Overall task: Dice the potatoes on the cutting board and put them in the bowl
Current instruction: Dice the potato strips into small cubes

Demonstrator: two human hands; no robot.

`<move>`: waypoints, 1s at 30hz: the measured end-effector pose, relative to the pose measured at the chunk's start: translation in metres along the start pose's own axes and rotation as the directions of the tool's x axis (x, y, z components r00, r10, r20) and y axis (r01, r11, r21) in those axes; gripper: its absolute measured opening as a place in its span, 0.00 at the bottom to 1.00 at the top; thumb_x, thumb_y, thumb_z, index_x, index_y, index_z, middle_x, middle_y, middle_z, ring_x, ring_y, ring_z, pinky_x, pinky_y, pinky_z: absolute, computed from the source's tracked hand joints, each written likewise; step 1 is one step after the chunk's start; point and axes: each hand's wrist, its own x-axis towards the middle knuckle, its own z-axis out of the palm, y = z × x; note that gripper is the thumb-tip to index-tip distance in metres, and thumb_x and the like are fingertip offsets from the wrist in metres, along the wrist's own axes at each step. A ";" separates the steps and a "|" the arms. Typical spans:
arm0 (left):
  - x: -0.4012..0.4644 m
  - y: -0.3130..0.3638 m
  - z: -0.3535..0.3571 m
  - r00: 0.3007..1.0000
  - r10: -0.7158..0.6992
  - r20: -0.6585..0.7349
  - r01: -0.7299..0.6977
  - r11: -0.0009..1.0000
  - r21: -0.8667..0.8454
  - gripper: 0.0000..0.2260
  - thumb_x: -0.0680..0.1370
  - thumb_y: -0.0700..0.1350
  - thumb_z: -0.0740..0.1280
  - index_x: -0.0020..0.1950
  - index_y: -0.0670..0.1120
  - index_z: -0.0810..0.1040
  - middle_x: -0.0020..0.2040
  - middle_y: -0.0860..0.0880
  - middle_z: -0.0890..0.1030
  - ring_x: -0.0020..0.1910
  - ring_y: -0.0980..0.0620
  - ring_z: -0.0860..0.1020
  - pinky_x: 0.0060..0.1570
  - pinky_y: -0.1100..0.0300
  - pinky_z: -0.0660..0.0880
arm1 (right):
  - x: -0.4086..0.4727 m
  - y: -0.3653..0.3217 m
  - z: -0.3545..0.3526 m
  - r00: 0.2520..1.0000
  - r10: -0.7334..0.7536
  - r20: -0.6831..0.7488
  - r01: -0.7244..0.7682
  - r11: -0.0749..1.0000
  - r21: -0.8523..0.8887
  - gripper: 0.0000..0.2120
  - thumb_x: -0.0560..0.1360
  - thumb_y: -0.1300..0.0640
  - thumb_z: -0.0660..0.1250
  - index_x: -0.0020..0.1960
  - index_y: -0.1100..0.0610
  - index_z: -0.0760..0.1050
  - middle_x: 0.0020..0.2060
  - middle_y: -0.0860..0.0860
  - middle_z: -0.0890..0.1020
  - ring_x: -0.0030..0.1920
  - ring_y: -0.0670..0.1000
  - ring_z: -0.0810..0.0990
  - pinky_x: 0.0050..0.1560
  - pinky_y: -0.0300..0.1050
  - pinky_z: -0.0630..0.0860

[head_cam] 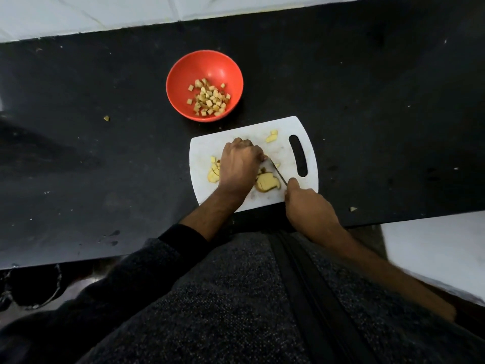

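Observation:
A white cutting board with a handle slot lies on the black counter. A flat potato slice with cut lines rests near its front edge. My right hand grips a knife, blade angled over the slice. My left hand is curled, knuckles up, on the board just left of the blade; what lies under it is hidden. Cut potato pieces sit left of that hand, and two more pieces lie at the board's far side. A red bowl behind the board holds several diced cubes.
Stray potato bits lie on the black counter at the left and near the front right edge. A white tiled wall runs behind. A white surface adjoins at the lower right.

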 end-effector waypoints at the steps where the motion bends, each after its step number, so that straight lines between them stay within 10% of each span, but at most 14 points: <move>1: -0.001 0.000 -0.001 1.000 -0.013 0.006 0.013 1.000 -0.009 0.07 0.78 0.45 0.70 0.46 0.44 0.86 0.41 0.45 0.84 0.45 0.44 0.78 0.45 0.52 0.70 | -0.001 0.001 0.000 1.000 -0.002 -0.008 0.002 1.000 0.007 0.02 0.82 0.58 0.51 0.51 0.55 0.60 0.39 0.57 0.76 0.42 0.63 0.79 0.37 0.52 0.68; 16: 0.003 0.004 -0.009 0.978 -0.152 0.143 0.162 0.985 -0.064 0.07 0.77 0.39 0.69 0.51 0.45 0.85 0.47 0.47 0.85 0.49 0.47 0.80 0.55 0.48 0.77 | 0.009 -0.014 -0.004 0.996 -0.064 -0.064 0.064 0.998 -0.004 0.03 0.82 0.57 0.52 0.49 0.55 0.59 0.31 0.49 0.65 0.34 0.58 0.70 0.36 0.51 0.66; 30: -0.002 0.006 -0.019 0.981 -0.116 0.157 0.132 0.986 -0.100 0.07 0.77 0.37 0.69 0.52 0.44 0.85 0.50 0.46 0.84 0.54 0.47 0.77 0.54 0.52 0.73 | -0.006 -0.010 -0.022 0.995 -0.008 0.095 0.015 0.997 -0.079 0.04 0.82 0.54 0.53 0.50 0.54 0.61 0.46 0.58 0.77 0.49 0.63 0.78 0.42 0.51 0.67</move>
